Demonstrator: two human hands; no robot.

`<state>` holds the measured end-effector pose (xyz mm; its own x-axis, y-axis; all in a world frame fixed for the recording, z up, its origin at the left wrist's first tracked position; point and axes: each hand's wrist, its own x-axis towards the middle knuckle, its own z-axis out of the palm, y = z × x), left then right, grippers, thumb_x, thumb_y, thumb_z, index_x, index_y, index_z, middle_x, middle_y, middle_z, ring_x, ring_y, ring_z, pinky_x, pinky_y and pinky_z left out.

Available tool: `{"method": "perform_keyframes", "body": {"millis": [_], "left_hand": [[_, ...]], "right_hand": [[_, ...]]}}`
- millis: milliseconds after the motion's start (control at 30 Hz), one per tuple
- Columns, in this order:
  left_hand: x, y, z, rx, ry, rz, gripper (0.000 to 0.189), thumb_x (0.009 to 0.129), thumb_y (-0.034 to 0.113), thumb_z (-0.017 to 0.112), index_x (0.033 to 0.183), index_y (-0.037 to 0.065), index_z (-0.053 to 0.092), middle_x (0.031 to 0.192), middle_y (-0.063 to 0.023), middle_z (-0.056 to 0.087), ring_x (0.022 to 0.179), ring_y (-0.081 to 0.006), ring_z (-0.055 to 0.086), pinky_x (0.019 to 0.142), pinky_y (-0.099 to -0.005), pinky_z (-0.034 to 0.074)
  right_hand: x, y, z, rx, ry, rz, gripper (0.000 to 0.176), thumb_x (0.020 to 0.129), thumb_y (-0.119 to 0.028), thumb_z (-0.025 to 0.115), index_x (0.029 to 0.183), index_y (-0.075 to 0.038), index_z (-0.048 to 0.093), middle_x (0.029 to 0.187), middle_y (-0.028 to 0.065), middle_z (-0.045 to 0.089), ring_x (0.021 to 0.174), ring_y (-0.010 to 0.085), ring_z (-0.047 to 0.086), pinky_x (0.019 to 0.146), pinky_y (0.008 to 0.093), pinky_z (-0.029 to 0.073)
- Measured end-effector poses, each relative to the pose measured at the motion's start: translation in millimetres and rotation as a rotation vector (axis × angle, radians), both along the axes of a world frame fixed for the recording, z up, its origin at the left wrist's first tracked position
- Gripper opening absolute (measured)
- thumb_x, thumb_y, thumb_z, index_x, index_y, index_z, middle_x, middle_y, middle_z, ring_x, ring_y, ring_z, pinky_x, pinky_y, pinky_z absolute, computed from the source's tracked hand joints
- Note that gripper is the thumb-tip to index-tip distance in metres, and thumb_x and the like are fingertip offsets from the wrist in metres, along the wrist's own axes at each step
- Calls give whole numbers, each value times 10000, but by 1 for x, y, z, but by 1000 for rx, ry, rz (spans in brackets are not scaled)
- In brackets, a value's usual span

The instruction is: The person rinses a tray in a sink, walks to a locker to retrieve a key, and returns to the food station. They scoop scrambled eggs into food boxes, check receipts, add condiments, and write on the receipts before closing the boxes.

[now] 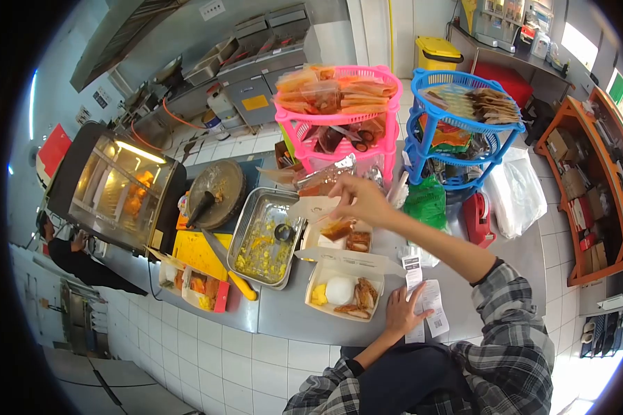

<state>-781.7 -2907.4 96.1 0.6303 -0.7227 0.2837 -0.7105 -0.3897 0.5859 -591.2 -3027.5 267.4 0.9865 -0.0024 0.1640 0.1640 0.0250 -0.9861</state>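
My right hand (356, 200) is closed in a pinch on the top of a small plastic sauce packet (338, 229) with brown sauce. The packet hangs over an open takeaway box (313, 238), which has browned food at its right end. Nearer me stands another open box (311, 299) with a mound of white rice (339, 290), something yellow and sliced browned meat (364, 296). My left hand (403, 315) lies with fingers spread on paper receipts (432, 304) at the table's front edge.
Left of the boxes are a metal tray (289, 271) with a ladle, a yellow cutting board (194, 250), a knife and a stone mortar (237, 200). Pink (393, 124) and blue (422, 131) basket racks stand behind. At far left are a lit display warmer (128, 190) and another person's dark sleeve (83, 266).
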Motion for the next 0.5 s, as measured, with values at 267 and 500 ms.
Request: {"method": "perform_keyframes", "body": {"millis": [267, 500], "left_hand": [[-1, 0, -6, 28, -1, -16, 763, 675, 545, 680, 1334, 241, 447, 1078, -118, 490, 927, -310, 465, 829, -417, 415], [0, -3, 0, 43, -80, -10, 803, 638, 641, 659, 1271, 167, 516, 973, -102, 494, 886, -308, 453, 768, -413, 402]], "right_hand": [[11, 19, -91, -610, -214, -320, 294, 687, -60, 745, 924, -46, 572, 631, 75, 599, 589, 109, 619, 494, 242, 436], [-43, 18, 32, 17, -10, 8, 233, 771, -3, 665, 975, -26, 555, 716, 51, 587, 574, 84, 579, 419, 209, 460]]}}
